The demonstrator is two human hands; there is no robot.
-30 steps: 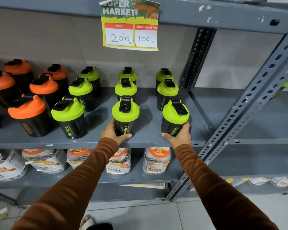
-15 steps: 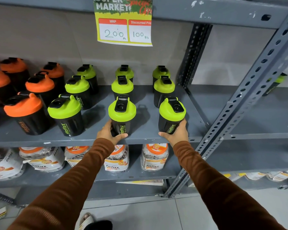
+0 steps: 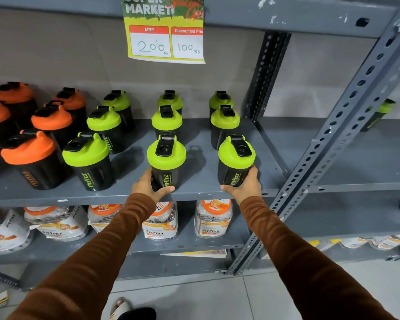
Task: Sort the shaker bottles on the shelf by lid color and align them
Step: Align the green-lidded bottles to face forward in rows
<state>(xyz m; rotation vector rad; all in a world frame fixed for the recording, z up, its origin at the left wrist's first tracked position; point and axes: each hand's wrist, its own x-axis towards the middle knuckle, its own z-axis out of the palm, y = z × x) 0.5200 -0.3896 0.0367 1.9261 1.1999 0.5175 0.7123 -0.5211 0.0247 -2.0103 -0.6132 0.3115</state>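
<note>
Grey steel shelf (image 3: pixel 194 158) carries the shaker bottles, orange lids left, green right. My left hand (image 3: pixel 148 185) holds the middle front green bottle (image 3: pixel 166 160), my right hand (image 3: pixel 245 185) the right front bottle (image 3: pixel 234 161), both at the base. I'd nudge each square with its column, logo forward. Contents hidden; opaque black.

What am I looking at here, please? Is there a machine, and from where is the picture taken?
No machine: a person wears a camera on the head, looking down at their own arms in brown sleeves. The left hand grips one green-lidded shaker bottle and the right hand grips another green-lidded bottle; both stand at the front of a grey metal shelf. More green-lidded bottles stand behind in rows, orange-lidded bottles on the left. A price sign hangs above.
</note>
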